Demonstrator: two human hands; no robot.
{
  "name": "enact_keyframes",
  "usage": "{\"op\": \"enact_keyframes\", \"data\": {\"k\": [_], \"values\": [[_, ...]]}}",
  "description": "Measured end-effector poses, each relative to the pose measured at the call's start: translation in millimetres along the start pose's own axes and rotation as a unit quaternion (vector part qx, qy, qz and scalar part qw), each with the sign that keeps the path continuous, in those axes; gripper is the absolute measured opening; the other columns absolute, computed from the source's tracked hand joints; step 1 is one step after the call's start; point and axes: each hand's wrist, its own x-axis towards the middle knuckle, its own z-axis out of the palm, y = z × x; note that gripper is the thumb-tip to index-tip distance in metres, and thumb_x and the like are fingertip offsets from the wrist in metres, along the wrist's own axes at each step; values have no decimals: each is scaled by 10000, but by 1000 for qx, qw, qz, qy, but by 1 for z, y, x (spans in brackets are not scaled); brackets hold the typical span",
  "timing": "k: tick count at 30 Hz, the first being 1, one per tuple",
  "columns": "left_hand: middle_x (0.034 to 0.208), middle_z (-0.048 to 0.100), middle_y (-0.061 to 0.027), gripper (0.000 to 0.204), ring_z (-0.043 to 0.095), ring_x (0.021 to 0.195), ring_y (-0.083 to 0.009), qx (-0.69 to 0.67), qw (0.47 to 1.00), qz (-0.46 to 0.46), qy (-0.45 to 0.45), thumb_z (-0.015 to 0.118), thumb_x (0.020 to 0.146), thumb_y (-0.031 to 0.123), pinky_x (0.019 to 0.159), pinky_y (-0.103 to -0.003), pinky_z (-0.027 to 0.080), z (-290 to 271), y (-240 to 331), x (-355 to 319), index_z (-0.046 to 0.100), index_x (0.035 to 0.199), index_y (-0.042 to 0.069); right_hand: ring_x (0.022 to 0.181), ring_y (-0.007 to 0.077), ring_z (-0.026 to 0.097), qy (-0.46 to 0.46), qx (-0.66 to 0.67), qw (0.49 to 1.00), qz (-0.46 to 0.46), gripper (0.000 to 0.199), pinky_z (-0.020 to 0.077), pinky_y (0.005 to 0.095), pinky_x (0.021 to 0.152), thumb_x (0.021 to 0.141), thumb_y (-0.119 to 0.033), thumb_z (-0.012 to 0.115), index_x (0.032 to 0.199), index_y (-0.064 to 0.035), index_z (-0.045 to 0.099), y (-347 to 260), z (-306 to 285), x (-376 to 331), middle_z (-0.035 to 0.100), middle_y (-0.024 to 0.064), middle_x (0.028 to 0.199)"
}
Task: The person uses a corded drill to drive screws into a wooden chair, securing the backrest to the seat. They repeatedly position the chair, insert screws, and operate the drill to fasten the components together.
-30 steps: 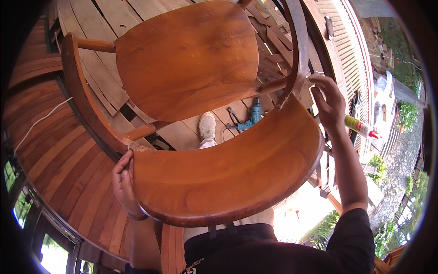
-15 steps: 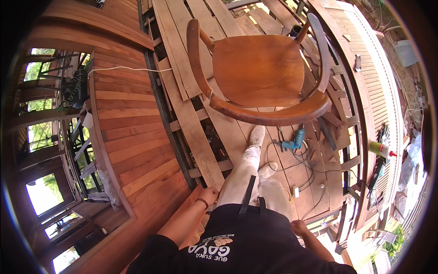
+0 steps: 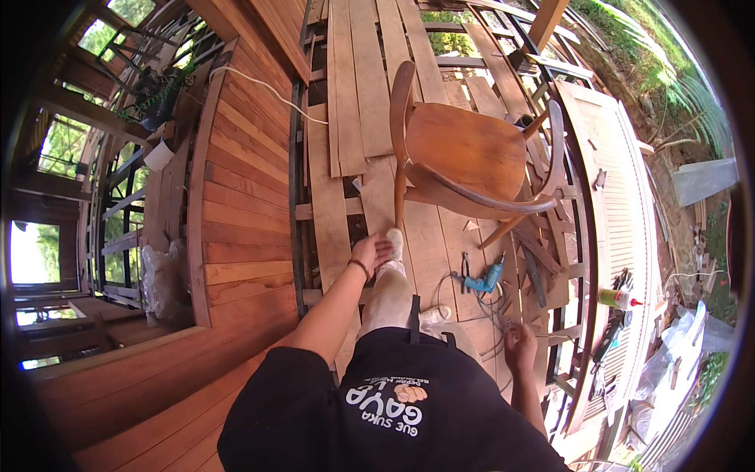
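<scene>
My left hand (image 3: 373,253) reaches forward over my left leg with its fingers stretched out, and nothing shows in it. Beyond it stands a brown wooden chair (image 3: 468,149) with a curved back rail, its legs on the planks. The hand is near the chair's closest leg but appears apart from it. My right hand (image 3: 519,346) hangs to the right with loosely bent fingers and no object visible in it. Closest to this hand are a teal power drill (image 3: 484,279) and its dark cable (image 3: 497,315) on the boards.
Loose planks (image 3: 358,86) form the floor, with open gaps between beams. A raised reddish wood platform (image 3: 244,197) lies left, crossed by a white cord (image 3: 267,88). Wood offcuts (image 3: 539,252) lie near the chair. A bottle with a red tip (image 3: 620,299) rests on the right ledge.
My left hand has swung forward from beside my thigh, its fingers now extended. My right hand has come forward too. The view has shifted and turned, so the chair appears farther right and turned.
</scene>
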Motion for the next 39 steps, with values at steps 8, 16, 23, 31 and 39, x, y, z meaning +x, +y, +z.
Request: {"op": "enact_keyframes", "data": {"k": [8,16,23,31,39], "values": [[1375,541,-136,575,509,1279,-273,-293,944,70,-133,392,1035,464,1090,-430,382,91,60,114,454,1390,16,999,354,623,80,-95,923,-365,526,508,457,850,682,-122,805,1165,-39,616,-242,-2,191,636,153,1085],[1380,537,-66,602,522,1251,-222,-464,778,88,-414,635,952,385,1110,-430,370,107,47,160,430,1427,76,891,300,691,-44,-149,946,-283,423,542,397,768,664,-100,786,1062,-33,656,-234,54,253,702,114,977],[1331,542,-51,656,551,1201,-207,-484,764,108,-414,679,929,354,1084,-409,413,109,38,173,377,1449,91,874,308,694,-29,-120,950,-286,368,543,400,751,651,-57,756,1004,2,669,-244,57,263,707,131,976],[1212,566,-43,642,551,1147,-197,-446,794,102,-400,735,883,401,1063,-411,419,117,43,175,431,1359,97,888,283,702,-21,-104,955,-276,363,550,383,760,643,-76,758,990,-8,674,-240,56,267,710,118,965],[1153,576,7,639,549,1105,-161,-492,754,45,-432,831,782,393,1076,-406,382,104,31,193,495,1264,142,913,249,704,-30,-80,959,-269,353,556,365,778,661,-123,755,989,-20,673,-231,48,272,704,94,978]]}}
